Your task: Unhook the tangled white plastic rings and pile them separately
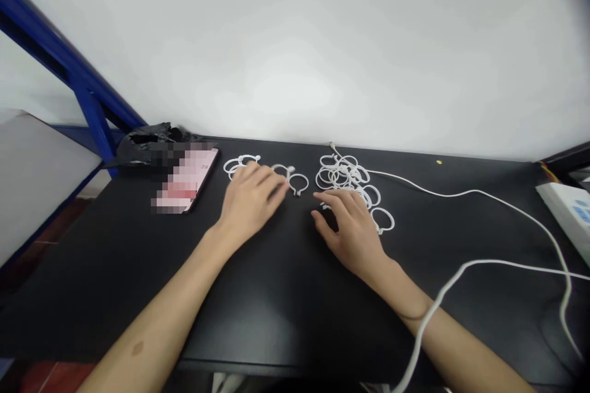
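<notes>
With the right hand (353, 227) spread over the near edge of the ring pile (354, 174) and the left hand (253, 196) curled beside a single ring (306, 182), its grip unclear, pulling one piece could drag others because they overlap near the cable (445, 196).

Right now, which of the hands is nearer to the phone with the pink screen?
The left. The left hand is just to the right of the phone; the right hand is farther right, at the near side of the pile of white rings.
</notes>
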Available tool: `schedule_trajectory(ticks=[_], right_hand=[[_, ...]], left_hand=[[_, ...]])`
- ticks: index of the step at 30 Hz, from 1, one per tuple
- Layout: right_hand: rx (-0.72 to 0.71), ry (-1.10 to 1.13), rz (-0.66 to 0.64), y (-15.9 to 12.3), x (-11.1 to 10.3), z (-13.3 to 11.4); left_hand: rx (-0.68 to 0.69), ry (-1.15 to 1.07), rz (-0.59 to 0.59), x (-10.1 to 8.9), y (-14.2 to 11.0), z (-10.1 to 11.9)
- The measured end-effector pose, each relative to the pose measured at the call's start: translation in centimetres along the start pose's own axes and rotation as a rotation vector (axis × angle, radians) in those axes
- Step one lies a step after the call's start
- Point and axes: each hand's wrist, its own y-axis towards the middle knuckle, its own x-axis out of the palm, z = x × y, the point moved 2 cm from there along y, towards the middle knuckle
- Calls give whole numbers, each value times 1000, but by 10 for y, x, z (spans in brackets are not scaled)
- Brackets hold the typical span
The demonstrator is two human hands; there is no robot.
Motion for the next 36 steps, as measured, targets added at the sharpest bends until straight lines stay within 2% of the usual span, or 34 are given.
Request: schedule_trajectory(ticks=[4,8,11,14,16,19,22,26,30,36], right_hand=[[-28,-162,-79,18,13,-10],[6,-225,-105,30,31,-14],[-14,-222,-107,29,34,-13],[-53,-192,-114,20,24,-9],[-88,-152,-126,13,14,-7],[-124,22,-88,3,0,-5],[-66,163,-18,-5,-8,-2],[37,256,31,-10,-9,-1],[66,292,-7,-11,-9,-3],[81,381,-63,-13,-9,-5]], left_hand=[[-184,177,10,2,-2,-35],[-260,203,-42,7,-5,-47],[-270,136,-54,4,-3,-39],[-184,32,-69,-1,1,-20],[-86,-42,-123,-3,1,-3],[75,-227,-274,-1,-2,24],[145,-317,-349,2,-6,41],[163,-331,-318,4,-7,45],[132,-350,-263,6,-7,42],[18,-407,-302,8,-6,40]])
